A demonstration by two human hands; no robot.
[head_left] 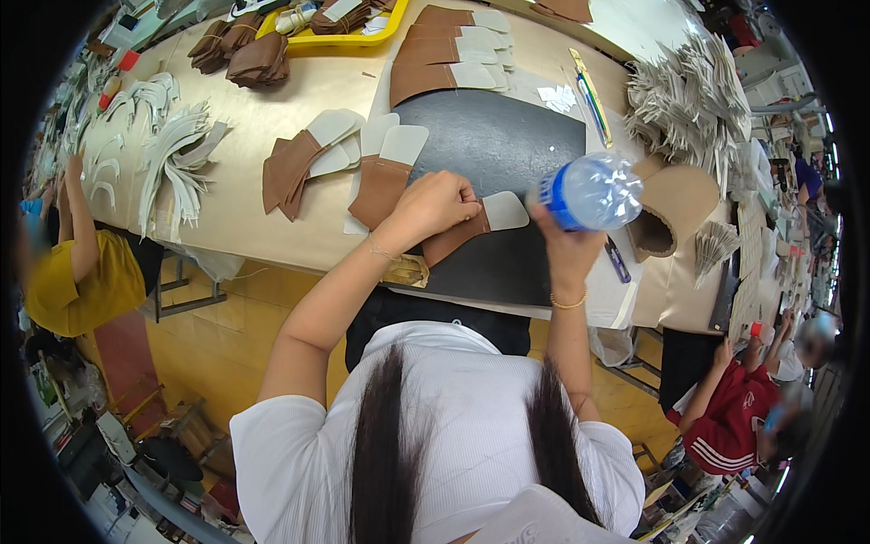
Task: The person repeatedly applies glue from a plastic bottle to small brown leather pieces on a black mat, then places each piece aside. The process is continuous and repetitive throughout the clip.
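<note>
My right hand point(569, 243) is wrapped round a clear plastic bottle point(605, 189) with a blue label, tilted above the right side of a black mat point(512, 136). The fingers of my left hand point(437, 205) are closed in a pinch at the edge of a brown leather piece point(456, 241), which lies on the mat. A pale rounded tab point(507, 211) sticks out from that piece to the right. Just left of my left hand, more brown pieces with pale tabs point(381, 186) overlap each other. Another fanned stack point(292, 170) of them lies farther left.
Brown pieces point(422, 53) lie in rows at the mat's far edge. A yellow tray point(370, 36) holds brown bundles. Pale strips point(177, 163) lie at left, with a strip pile point(684, 104) at right. A hollow brown form point(675, 207) and a cutter point(618, 260) lie near the bottle. Co-workers sit at both sides.
</note>
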